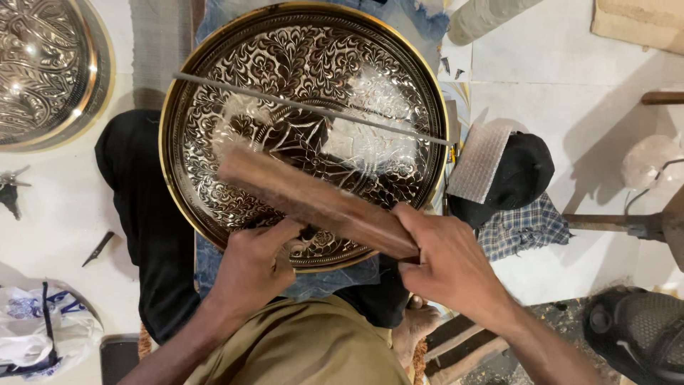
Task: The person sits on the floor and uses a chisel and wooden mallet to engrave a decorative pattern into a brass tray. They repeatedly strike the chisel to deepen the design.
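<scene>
Your right hand [445, 264] is clamped on the near end of the wooden mallet [313, 201], which lies slantwise over the tray [206, 85], its far end blurred above the middle of the pattern. Your left hand [253, 267] is closed at the tray's near rim, fingers curled round a small dark tool [308, 232] whose tip is hidden under the mallet; it looks like a chisel or punch, but you cannot tell its shape from here.

The tray sits in front of you on a blue cloth [342, 281], tilted slightly toward your lap, with a thin rod [306, 108] lying across its far half.

To work this well, keep the left hand braced on the rim so the tool does not skate over the raised floral work. Hold the tool steady at one angle and let the mallet fall with short, even blows from the wrist, not the shoulder. Watch the tool tip, not the mallet head. The risk, as I judge it, is a slip that scars the polished ground beside the relief, so keep the blows light near the gold edge. Mind that the rod does not roll toward your hands as the tray shakes.

A second engraved tray [43, 71] lies far left, and a dark cap [520, 171] to the right.
</scene>
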